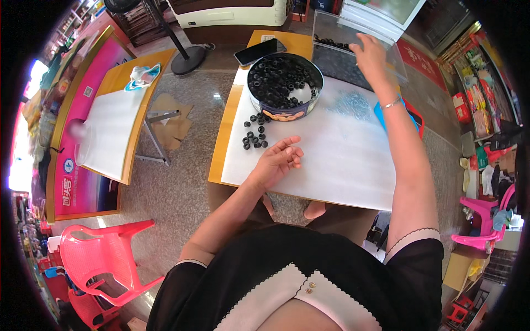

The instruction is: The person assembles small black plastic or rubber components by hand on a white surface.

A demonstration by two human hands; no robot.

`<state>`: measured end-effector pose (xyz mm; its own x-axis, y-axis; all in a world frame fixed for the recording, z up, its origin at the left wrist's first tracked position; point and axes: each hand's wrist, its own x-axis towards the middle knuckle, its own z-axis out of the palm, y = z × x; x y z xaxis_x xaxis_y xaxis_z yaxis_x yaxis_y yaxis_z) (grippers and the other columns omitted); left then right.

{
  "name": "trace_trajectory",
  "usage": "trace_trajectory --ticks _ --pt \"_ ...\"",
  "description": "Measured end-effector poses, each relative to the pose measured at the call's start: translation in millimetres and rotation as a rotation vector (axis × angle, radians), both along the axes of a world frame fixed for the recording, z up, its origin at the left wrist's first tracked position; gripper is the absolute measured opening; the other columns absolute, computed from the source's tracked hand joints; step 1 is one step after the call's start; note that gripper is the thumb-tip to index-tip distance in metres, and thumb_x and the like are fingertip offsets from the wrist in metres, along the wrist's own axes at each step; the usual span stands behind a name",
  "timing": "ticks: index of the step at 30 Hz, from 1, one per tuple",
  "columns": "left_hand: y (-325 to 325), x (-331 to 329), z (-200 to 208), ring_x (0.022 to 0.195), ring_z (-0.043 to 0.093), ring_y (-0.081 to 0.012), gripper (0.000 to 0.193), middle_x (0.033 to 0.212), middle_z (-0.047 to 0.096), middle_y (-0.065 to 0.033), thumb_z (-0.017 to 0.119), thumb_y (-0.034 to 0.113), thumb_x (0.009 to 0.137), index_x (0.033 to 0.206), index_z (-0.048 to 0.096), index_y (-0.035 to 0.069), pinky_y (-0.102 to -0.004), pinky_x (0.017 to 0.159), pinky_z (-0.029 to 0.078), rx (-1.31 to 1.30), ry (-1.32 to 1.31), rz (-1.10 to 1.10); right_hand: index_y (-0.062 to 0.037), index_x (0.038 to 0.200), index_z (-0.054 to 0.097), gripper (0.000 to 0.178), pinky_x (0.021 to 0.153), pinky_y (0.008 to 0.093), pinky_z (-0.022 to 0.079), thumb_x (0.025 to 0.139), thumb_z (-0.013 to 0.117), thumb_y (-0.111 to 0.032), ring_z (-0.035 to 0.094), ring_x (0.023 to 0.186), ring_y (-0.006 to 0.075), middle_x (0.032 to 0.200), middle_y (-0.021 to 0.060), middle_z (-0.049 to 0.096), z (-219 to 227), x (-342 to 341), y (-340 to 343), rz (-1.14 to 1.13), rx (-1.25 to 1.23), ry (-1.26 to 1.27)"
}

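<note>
My left hand [277,163] is palm up above the white-covered table, its fingers loosely curled and apart, with nothing visible in them. Just beyond it lies a small group of black round beads with holes [254,134]. Behind these stands a round tin [287,115] holding many black beads [276,74]; part of its pale bottom shows. At the far right, my right hand [371,58] is over a clear plastic box [334,26], fingers spread and no held thing visible. More black beads [331,42] lie in this box, partly hidden by the hand.
A black phone [259,51] lies behind the tin. Right of the white tabletop [331,160] sits a blue and red tray [415,116], partly under my right forearm. Clear small bits [353,105] lie near the box. A pink chair [105,256] and side table [110,124] stand left.
</note>
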<state>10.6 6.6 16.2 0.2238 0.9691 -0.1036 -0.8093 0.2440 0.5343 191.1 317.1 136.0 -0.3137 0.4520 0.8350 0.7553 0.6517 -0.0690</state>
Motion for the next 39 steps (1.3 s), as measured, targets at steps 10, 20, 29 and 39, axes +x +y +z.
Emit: trace_trajectory --ticks 10,20,29,39 --pt "0 -1 0 0.08 0.057 -0.0135 0.037 0.097 0.058 -0.0096 0.052 0.01 0.093 0.127 0.041 0.0 -0.0286 0.077 0.049 -0.002 -0.002 -0.032 -0.0031 0.089 0.067 0.015 0.08 0.0422 0.047 0.074 0.064 -0.007 0.057 0.098 0.0349 0.095 0.0196 0.063 -42 -104 -86 0.244 -0.713 -0.563" --pt "-2 1 1 0.08 0.058 -0.0128 0.034 0.097 0.058 -0.009 0.05 0.01 0.094 0.126 0.043 0.001 -0.0277 0.076 0.05 -0.017 0.021 -0.027 0.0011 0.117 0.054 0.038 0.093 0.0505 0.04 0.079 0.058 -0.005 0.043 0.116 0.0449 0.126 0.0236 0.046 -67 -130 -70 0.041 -0.875 -0.908" --pt "-2 0 -1 0.08 0.058 -0.0132 0.034 0.097 0.058 -0.0091 0.05 0.01 0.094 0.125 0.044 0.0 -0.0281 0.076 0.05 -0.012 0.008 -0.02 -0.0044 0.095 0.067 0.023 0.065 0.0338 0.051 0.072 0.068 -0.003 0.063 0.072 0.0234 0.085 0.0121 0.066 -26 -106 -76 0.333 -1.128 -0.605" --pt "-2 0 1 0.08 0.058 -0.0132 0.032 0.097 0.058 -0.0092 0.05 0.01 0.094 0.124 0.045 0.0 -0.0281 0.076 0.05 -0.019 0.028 -0.029 -0.0085 0.096 0.069 0.02 0.075 0.039 0.05 0.077 0.064 -0.011 0.064 0.082 0.0306 0.087 0.0155 0.067 -27 -86 -76 0.358 -0.969 -0.428"
